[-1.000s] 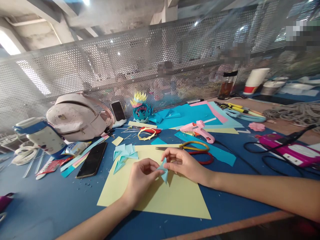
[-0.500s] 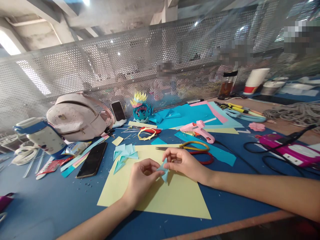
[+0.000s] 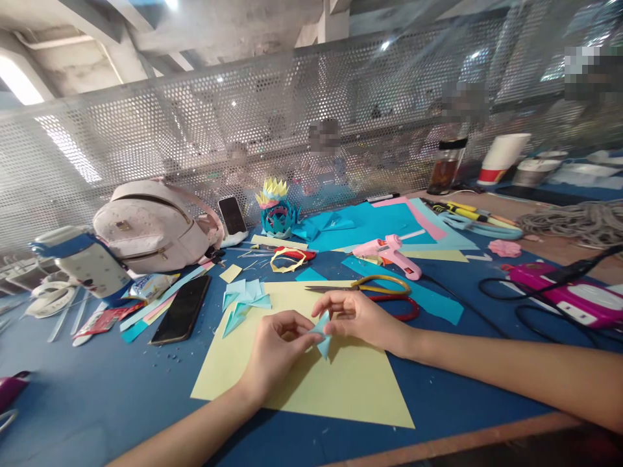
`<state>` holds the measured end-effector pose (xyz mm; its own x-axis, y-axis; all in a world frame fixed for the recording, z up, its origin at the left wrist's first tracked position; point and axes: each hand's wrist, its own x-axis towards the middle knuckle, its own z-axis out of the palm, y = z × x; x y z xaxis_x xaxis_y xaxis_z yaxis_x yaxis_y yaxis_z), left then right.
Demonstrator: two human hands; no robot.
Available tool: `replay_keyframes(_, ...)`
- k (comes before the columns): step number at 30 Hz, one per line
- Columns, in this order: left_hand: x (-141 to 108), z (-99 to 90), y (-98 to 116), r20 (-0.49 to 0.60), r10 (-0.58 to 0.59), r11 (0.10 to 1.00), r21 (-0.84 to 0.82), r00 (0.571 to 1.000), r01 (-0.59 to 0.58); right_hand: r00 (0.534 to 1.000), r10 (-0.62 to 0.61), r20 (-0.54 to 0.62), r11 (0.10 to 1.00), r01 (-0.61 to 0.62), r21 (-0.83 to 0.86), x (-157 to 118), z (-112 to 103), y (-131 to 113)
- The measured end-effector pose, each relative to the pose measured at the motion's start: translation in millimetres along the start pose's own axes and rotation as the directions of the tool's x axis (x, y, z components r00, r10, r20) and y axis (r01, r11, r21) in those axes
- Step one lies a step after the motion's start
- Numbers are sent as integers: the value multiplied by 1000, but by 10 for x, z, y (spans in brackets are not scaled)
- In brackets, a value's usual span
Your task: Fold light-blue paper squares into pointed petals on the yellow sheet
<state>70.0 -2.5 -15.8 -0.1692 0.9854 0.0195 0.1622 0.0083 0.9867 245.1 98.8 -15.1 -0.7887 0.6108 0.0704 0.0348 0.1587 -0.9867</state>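
Note:
Between my two hands is a small folded piece of light blue paper [image 3: 323,347], its pointed end hanging down. My left hand [image 3: 282,340] pinches its left side between thumb and fingers. On its other side, the thumb and fingers of my right hand [image 3: 355,321] close on it too. Both hands are just above a yellow paper sheet [image 3: 302,395] on the blue table. Several folded light blue paper pieces [image 3: 246,299] lie at the sheet's far left corner. Scissors [image 3: 384,285] with yellow and red handles lie behind my right hand.
A pink glue gun [image 3: 387,253] lies beyond the scissors, its cord running right. A phone [image 3: 181,310], a bottle [image 3: 85,263] and a backpack [image 3: 150,227] are on the left. A layered paper flower [image 3: 277,217] stands at the back. A magenta power strip [image 3: 564,295] is right.
The view has shifted slightly. Both hands keep their hold on the folded paper, with only slight movement of the fingers.

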Motion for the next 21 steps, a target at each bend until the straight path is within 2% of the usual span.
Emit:
replay_keyframes(3, -9, -2, 23, 14, 5, 1000, 5, 1000, -5, 998, 14, 53, 1000, -14, 8, 14, -10, 7)
replay_keyframes(10, -11, -9, 49, 44, -15, 1000, 25, 999, 14, 999, 42, 14, 999, -42, 30, 26, -8, 24)
replay_keyframes(21, 12, -32, -8, 109, -73, 997, -6, 991, 74, 998, 26, 57, 1000, -27, 2, 9, -16, -36)
